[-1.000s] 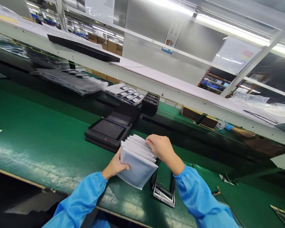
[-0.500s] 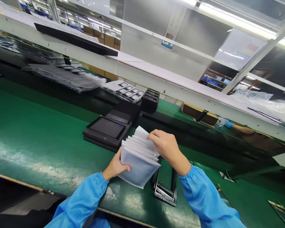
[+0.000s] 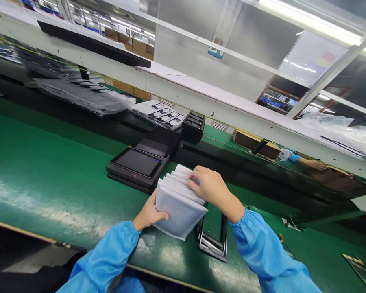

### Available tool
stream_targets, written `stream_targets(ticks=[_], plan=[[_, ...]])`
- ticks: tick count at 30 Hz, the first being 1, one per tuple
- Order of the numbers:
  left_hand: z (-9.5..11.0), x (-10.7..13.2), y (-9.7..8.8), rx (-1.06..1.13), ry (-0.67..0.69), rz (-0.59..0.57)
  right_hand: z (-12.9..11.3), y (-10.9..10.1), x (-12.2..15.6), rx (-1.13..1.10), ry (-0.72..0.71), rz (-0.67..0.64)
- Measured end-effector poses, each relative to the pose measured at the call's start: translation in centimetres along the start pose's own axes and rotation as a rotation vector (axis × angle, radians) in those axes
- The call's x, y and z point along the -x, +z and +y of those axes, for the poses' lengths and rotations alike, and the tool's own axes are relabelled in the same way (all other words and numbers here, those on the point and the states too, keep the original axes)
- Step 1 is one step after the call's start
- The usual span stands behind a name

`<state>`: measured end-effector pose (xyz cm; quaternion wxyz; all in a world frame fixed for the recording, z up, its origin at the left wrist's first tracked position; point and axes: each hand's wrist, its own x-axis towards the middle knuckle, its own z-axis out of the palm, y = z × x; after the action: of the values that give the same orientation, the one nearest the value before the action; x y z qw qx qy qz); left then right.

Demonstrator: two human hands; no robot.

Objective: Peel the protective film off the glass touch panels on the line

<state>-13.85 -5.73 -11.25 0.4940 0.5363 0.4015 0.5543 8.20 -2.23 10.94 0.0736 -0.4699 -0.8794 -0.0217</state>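
A stack of white foam-like sleeves (image 3: 178, 207) is tilted over the green bench, their upper edges fanned apart. My left hand (image 3: 149, 212) grips the stack at its left side, thumb across the front sleeve. At the upper right, my right hand (image 3: 209, 185) has its fingers bent around the edges of the rear sleeves; the fingertips are partly hidden. Beside the stack, partly under my right forearm, lie black rectangular frames (image 3: 214, 250) piled on one another. Behind the stack sit black trays (image 3: 137, 165) with a dark flat panel in them.
The green bench (image 3: 49, 162) has a front edge close to me. Plastic-wrapped sheets (image 3: 88, 95), a white sheet of small frames (image 3: 161, 113) and a black box (image 3: 193, 125) stand farther back. Under the shelf beam (image 3: 232, 112), another person's hand (image 3: 314, 163) shows at right.
My right fingers have shifted slightly down and curled closer against the sleeve edges. The left hand keeps its hold on the stack. The view has tilted a little.
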Motion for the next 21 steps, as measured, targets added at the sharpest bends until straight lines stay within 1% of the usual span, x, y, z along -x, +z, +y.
stream_targets(ticks=[8, 13, 17, 21], plan=[[-0.3, 0.4, 0.0, -0.002, 0.028, -0.011, -0.1, -0.1, 0.1, -0.009, -0.007, 0.019], [-0.5, 0.6, -0.1, -0.009, 0.047, 0.009, 0.2, -1.4, 0.3, -0.002, -0.034, 0.093], [-0.5, 0.5, -0.2, -0.016, 0.051, 0.010, 0.3, -2.3, 0.4, 0.022, -0.087, 0.127], [-0.5, 0.4, -0.2, -0.022, 0.060, 0.008, 0.3, -1.8, 0.5, 0.075, -0.142, 0.150]])
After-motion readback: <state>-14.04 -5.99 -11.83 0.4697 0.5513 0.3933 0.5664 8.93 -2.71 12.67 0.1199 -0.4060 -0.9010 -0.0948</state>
